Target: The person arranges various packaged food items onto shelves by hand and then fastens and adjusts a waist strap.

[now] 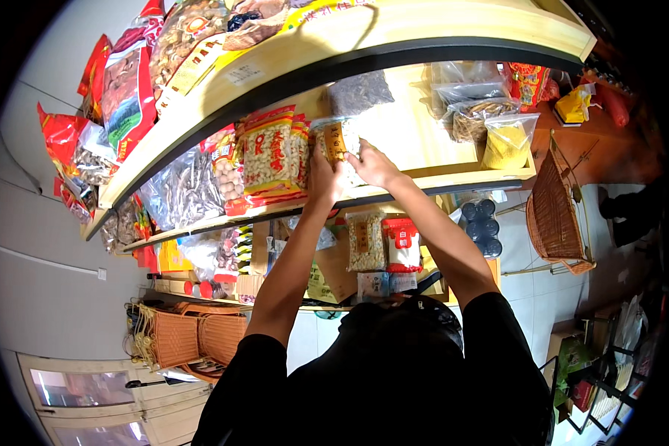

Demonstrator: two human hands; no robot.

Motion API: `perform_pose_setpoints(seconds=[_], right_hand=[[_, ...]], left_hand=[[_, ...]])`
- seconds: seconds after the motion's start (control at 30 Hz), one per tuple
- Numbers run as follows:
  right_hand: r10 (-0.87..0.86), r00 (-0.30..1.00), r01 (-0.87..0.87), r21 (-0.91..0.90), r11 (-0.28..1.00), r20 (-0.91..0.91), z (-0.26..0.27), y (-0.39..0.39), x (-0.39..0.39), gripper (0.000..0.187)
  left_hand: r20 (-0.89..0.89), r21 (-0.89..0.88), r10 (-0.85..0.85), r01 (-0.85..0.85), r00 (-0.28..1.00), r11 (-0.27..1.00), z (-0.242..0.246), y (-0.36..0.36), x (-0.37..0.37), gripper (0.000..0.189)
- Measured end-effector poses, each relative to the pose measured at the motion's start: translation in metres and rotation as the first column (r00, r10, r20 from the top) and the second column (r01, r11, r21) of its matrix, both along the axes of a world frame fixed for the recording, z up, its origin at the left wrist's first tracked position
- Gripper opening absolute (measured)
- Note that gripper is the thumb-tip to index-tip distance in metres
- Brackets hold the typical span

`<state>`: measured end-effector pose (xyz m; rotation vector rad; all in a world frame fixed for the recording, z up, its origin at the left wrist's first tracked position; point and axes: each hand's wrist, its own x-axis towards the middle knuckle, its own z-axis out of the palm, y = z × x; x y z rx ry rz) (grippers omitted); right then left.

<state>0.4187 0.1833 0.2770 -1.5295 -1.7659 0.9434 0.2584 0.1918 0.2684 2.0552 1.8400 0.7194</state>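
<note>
My left hand (326, 178) and my right hand (374, 165) are on either side of a clear bag of pale dried goods with a brown label (334, 139), gripping it upright on the middle wooden shelf. Just left of it stand several red and yellow bags of pale nuts or seeds (267, 150), close to my left hand. Behind the held bag, a flat bag of dark dried goods (361, 92) lies on the shelf boards. Parts of the held bag are hidden by my fingers.
Above is a wooden shelf edge with a black rail (334, 61). To the right are a bag of yellow grain (507, 142) and a wicker basket (554, 206). Below, a lower shelf holds a similar labelled bag (366, 242) and a red and white bag (402, 245). Bagged dried goods (184, 184) stand left.
</note>
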Motion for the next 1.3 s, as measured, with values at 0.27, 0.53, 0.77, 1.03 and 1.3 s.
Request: perform_pose_setpoints(seconds=[0.27, 0.53, 0.77, 1.03, 1.3], right_hand=[[-0.235, 0.957, 0.245, 0.041, 0.969, -0.168, 0.013, 0.022, 0.030, 0.053], [-0.102, 0.929, 0.285, 0.514, 0.809, -0.355, -0.010, 0.158, 0.130, 0.069], [-0.268, 0.895, 0.256, -0.080, 0.963, -0.356, 0.062, 0.125, 0.067, 0.063], [-0.206, 0.872, 0.372, 0.327, 0.869, -0.444, 0.055, 0.134, 0.085, 0.057], [-0.136, 0.637, 0.249, 0.036, 0.968, -0.758, -0.004, 0.150, 0.077, 0.058]], left_hand=[[-0.133, 0.215, -0.035, 0.063, 0.990, 0.975, -0.003, -0.008, -0.007, 0.072], [0.019, 0.229, -0.155, 0.146, 0.988, 0.962, 0.005, -0.018, 0.031, 0.081], [-0.043, 0.250, -0.047, 0.057, 0.998, 0.967, -0.004, -0.019, 0.001, 0.067], [-0.129, 0.334, 0.004, 0.040, 0.992, 0.942, -0.002, -0.001, 0.005, 0.065], [-0.226, 0.505, -0.251, 0.334, 0.941, 0.796, -0.011, -0.012, 0.019, 0.050]])
